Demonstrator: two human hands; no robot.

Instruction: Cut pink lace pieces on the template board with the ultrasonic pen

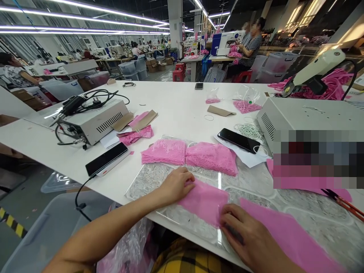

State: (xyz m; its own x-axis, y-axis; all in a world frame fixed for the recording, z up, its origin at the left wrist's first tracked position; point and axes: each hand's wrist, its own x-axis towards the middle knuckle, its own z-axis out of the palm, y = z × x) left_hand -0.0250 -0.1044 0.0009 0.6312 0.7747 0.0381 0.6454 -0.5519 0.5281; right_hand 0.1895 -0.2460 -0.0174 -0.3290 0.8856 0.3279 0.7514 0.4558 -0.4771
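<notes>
Pink panel [203, 201], lower centre, long axis sloping down rightward between left hand [178, 185], upper end, and right hand [246, 231], lower; both touching, pinching? Can't tell.

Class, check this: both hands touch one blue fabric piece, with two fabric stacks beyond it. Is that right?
Not quite: the head view shows the fabric piece is pink, not blue. Left hand and right hand do touch it, and two fabric stacks lie beyond.

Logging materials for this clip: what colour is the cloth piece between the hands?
Pink; the cloth piece shows best in the head view.
</notes>
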